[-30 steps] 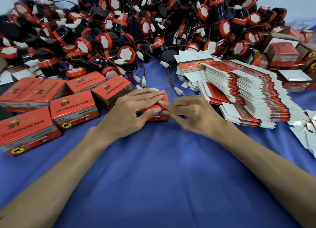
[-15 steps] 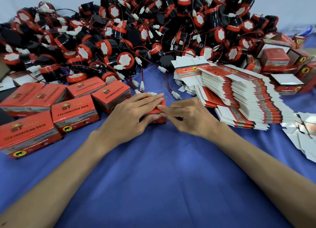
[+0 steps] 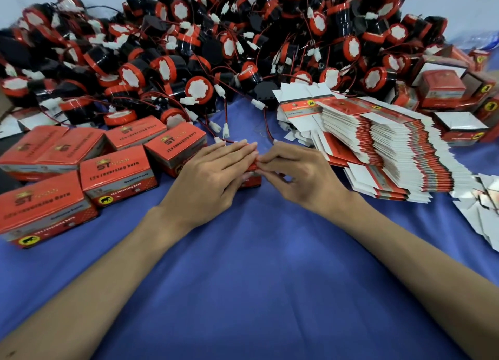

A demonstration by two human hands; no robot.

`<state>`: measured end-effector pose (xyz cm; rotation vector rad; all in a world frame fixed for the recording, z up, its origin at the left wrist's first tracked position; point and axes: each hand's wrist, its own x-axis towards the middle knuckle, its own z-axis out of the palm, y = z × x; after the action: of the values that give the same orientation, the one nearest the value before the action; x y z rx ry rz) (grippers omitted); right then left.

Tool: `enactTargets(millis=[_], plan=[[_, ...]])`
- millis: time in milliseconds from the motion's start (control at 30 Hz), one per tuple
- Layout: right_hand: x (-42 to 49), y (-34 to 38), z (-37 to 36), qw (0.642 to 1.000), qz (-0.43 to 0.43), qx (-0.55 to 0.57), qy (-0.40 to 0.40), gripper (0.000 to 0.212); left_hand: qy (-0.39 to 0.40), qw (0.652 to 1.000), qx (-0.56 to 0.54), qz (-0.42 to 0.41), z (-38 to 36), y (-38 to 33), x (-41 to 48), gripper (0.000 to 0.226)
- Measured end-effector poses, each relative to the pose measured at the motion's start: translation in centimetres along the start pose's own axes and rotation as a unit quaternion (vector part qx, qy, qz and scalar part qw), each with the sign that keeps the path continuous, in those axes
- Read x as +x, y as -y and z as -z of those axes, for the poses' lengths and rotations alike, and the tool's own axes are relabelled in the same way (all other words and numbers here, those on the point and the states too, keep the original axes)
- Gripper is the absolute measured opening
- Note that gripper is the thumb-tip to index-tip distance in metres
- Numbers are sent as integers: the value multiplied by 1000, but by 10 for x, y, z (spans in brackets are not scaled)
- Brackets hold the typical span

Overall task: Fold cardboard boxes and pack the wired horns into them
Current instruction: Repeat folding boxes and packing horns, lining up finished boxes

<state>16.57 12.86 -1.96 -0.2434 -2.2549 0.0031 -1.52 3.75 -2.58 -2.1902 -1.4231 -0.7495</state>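
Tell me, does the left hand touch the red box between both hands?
Touching. The head view shows the left hand lying across the top of the red box, its thumb against the near side.

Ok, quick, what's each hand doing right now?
Left hand: holds the small red cardboard box, fingers flat on top, thumb at its front.
Right hand: pinches that box's right end.

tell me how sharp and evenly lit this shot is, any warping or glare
Head view: soft, even light, faint shadows under the left hand and right hand holding the box; wide-angle warping stretches the forearms and the packed boxes at left; glints on the black horns; box print smeared.
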Motion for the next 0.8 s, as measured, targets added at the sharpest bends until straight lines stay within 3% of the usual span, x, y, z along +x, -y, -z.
enactTargets(millis=[367, 467, 500, 567, 667, 733, 800], plan=[[5, -3, 10, 998, -20, 18, 63, 10, -48, 999, 15, 11, -1, -6, 5, 28], [7, -9, 23, 993, 1, -90, 74, 17, -90, 994, 54, 13, 1, -14, 8, 18], [8, -13, 27, 988, -34, -142, 56, 21, -106, 992, 66, 15, 3, -16, 8, 14], [10, -24, 36, 947, -170, -266, 47, 35, -118, 987, 102, 32, 8, -18, 10, 18], [7, -36, 49, 841, -372, -343, 189, 53, -89, 979, 167, 75, 14, -21, 12, 29], [2, -38, 49, 804, -421, -329, 260, 59, -72, 976, 188, 87, 15, -23, 13, 23], [-2, -37, 43, 792, -409, -338, 302, 57, -53, 971, 215, 89, 14, -23, 13, 16]])
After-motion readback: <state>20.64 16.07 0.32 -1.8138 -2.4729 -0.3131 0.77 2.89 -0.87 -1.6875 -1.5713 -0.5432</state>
